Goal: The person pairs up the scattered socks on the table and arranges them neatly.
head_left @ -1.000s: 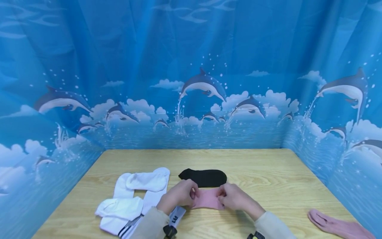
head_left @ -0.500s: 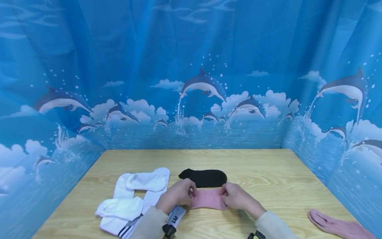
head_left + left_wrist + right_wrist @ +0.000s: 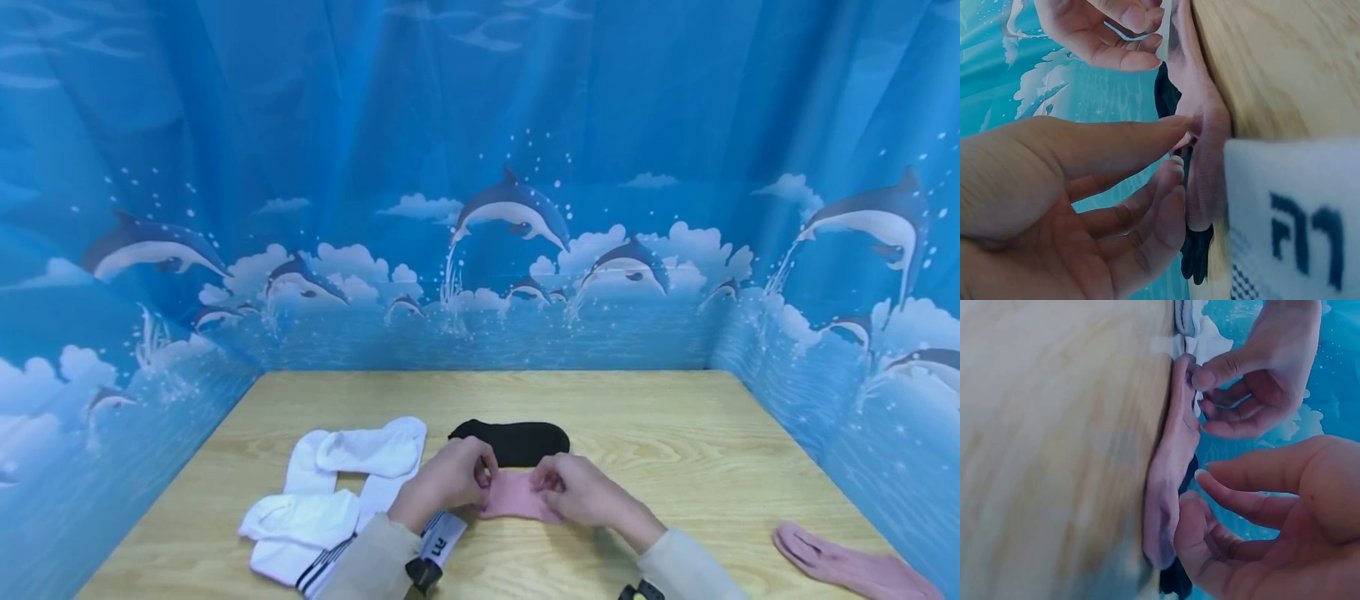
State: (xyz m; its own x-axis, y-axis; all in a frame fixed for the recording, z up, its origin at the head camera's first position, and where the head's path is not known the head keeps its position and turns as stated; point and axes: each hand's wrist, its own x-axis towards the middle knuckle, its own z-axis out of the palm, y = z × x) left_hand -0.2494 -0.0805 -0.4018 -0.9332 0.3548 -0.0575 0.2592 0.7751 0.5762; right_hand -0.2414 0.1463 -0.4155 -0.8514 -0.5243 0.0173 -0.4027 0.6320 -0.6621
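Observation:
A folded pink sock (image 3: 517, 496) lies flat on the wooden table, just in front of a black sock (image 3: 517, 443). At its left end, my left hand (image 3: 453, 479) pinches the edge; in the left wrist view the thumb (image 3: 1166, 131) presses into the pink cloth with fingertips close below. Over the right part of the pink sock is my right hand (image 3: 581, 492). Its fingers (image 3: 1191, 519) are loosely bent right beside the cloth in the right wrist view, with no cloth between thumb and index finger.
White socks (image 3: 367, 450) with black stripes lie overlapping on the left. A white sock cuff with dark lettering (image 3: 442, 537) pokes out beside the left sleeve. Another pink sock (image 3: 855, 562) lies at the table's right edge. A blue dolphin-print curtain (image 3: 480, 208) surrounds the table.
My right hand has loosened from the pink sock's right end and shifted slightly inward, to the left. My left hand has stayed at the left end. The other socks have not moved.

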